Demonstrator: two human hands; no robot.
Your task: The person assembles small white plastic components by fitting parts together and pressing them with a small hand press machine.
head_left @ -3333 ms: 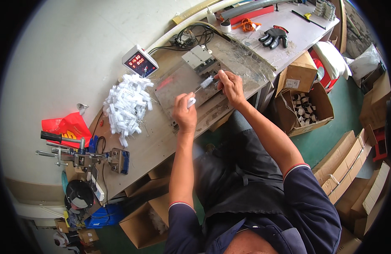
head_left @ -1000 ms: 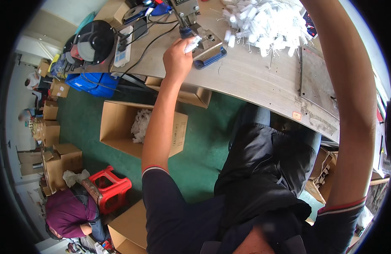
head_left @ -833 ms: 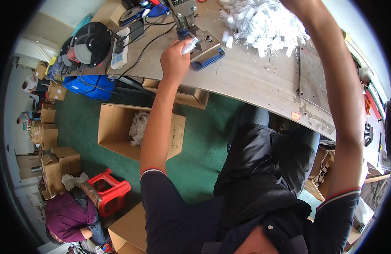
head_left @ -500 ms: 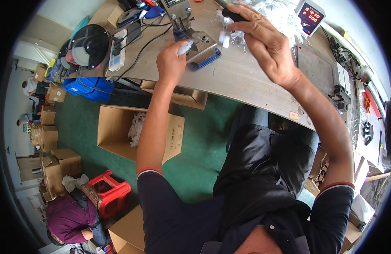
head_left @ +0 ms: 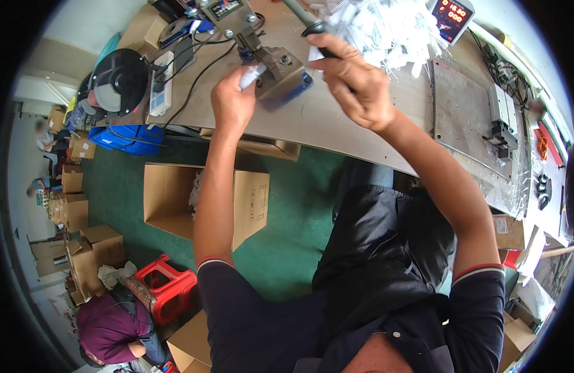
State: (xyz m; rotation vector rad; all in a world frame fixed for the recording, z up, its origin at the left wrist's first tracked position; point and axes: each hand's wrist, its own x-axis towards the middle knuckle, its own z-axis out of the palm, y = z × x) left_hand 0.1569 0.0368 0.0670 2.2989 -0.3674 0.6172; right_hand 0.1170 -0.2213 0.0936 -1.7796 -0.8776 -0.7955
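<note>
My left hand [head_left: 232, 104] is closed on a small white bristle brush [head_left: 252, 76], held at the working end of a grey bench press [head_left: 232, 20]. The brush lies beside the press's metal block [head_left: 287, 67], and its far end is hidden. My right hand [head_left: 360, 87] is wrapped around the black grip [head_left: 318, 31] of the press lever [head_left: 296, 9]. Behind that hand, a loose pile of white brushes with wire stems [head_left: 386, 34] covers the back of the workbench [head_left: 343, 127].
A counter with red digits [head_left: 451, 20] stands at the back right. Cables and a power strip [head_left: 161, 93] lie left, near a black-rimmed reel [head_left: 120, 84]. Below is an open carton [head_left: 250, 205] with white pieces inside. A co-worker [head_left: 113, 326] bends beside a red stool [head_left: 166, 289].
My right hand has pulled the lever grip nearer to me. My left hand stays at the press with the brush. The whole view has shifted slightly.
</note>
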